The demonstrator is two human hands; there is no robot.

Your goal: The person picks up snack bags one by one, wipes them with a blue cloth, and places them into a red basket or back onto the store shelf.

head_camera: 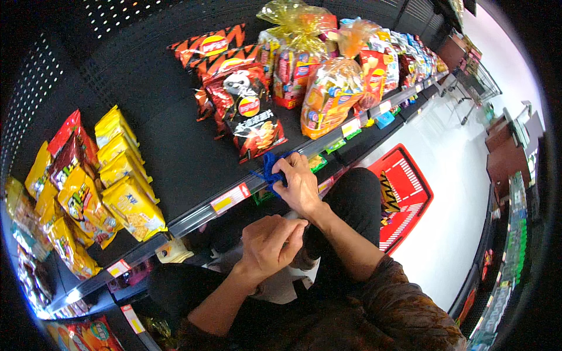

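My right hand (298, 184) grips a blue cloth (271, 172) at the clear front rail (193, 219) of a black store shelf (175, 166). Lower and to the left, my left hand (272, 245) hangs in front of the shelf with its fingers curled; no object shows in it. Just behind the cloth lie red and black chip bags (252, 114). Gift bags of snacks in clear wrap (331, 98) stand to their right. Yellow snack bags (131, 206) stand in rows at the left. A price tag (230, 198) sits on the rail left of the cloth.
A red plastic shopping basket (410, 193) stands on the white floor beside my knee, with packets inside. Lower shelves hold more packets (318, 163). A shopping cart (478, 83) and brown boxes (505, 153) stand further off at the right, near another shelf row (505, 263).
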